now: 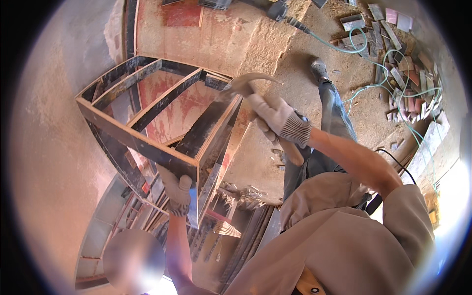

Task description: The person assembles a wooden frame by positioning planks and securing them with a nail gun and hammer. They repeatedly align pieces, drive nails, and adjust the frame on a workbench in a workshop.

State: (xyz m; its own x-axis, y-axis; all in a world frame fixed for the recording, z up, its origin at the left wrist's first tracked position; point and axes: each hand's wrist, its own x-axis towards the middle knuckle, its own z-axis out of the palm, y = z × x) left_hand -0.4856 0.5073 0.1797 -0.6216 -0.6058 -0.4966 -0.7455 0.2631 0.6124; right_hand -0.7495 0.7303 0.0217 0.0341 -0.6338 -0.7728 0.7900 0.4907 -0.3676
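Note:
My gloved right hand [278, 118] is closed around the wooden handle of a claw hammer [291, 151]. The hammer's metal head lies by the right-hand corner of a box-like wooden frame [142, 137]; whether they touch I cannot tell. This frame has dark-faced boards with pale edges and several crosspieces, and it stands tilted in front of me to the left. At its near corner, my gloved left hand [178, 194] grips the underside of the boards, its fingers partly hidden behind them.
Wood offcuts [408, 78] lie heaped at the far right, with a thin green hose [381, 86] looping over them. A dark tool [278, 10] rests at the top. Long lengths of material [248, 241] lie below the frame. A plastered wall [54, 123] rises at left.

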